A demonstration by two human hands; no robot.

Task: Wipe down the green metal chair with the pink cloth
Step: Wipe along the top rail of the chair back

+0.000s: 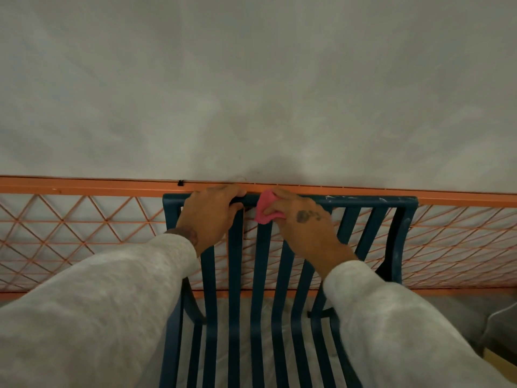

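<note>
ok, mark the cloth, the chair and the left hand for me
cloth (264,210): head view, middle of the bunched pink fabric.
chair (363,201): head view, bare right stretch of its top rail.
left hand (209,217): head view, back of the hand.

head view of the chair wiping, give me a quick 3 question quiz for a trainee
1. True or false: the left hand grips the top rail of the chair.
2. Which hand holds the pink cloth? A: the left hand. B: the right hand. C: neither, it hangs loose on the rail.
3. Fill in: the cloth is pressed against the chair's top ____.

Key: 1 true; 2 B; 3 rail.
</note>
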